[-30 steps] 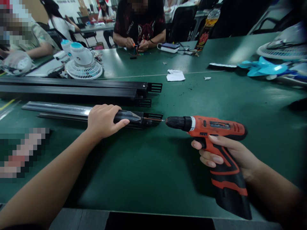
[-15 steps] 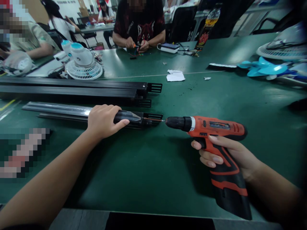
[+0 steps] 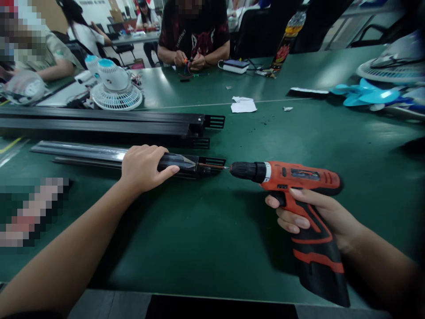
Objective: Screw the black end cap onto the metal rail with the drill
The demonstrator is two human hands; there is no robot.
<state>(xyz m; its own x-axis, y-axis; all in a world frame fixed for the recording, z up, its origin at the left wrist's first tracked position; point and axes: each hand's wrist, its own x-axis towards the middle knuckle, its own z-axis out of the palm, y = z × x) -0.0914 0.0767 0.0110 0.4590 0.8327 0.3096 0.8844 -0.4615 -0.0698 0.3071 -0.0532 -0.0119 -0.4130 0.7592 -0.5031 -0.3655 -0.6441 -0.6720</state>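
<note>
My left hand [image 3: 143, 169] is wrapped over a long dark metal bar [image 3: 177, 161] lying on the green table [image 3: 186, 248]. A slotted black bracket [image 3: 214, 162] sticks out from the bar's right end. In my right hand [image 3: 318, 215] is an orange and black cordless drill [image 3: 299, 175], its chuck pointing left and a finger by the trigger. The thin bit [image 3: 227, 167] reaches the bracket end of the bar; its exact contact point is too small to make out.
More black bars [image 3: 133, 124] lie just behind. White fan parts [image 3: 116, 88] stand at the back left, blue fan blades [image 3: 365, 93] at the right. Crumpled paper [image 3: 243, 105] and a bottle [image 3: 287, 40] are farther back. A person [image 3: 195, 35] works with wires across the table.
Almost nothing differs. My left hand, the bar and the drill keep their places, while the person opposite has shifted their hands slightly.
</note>
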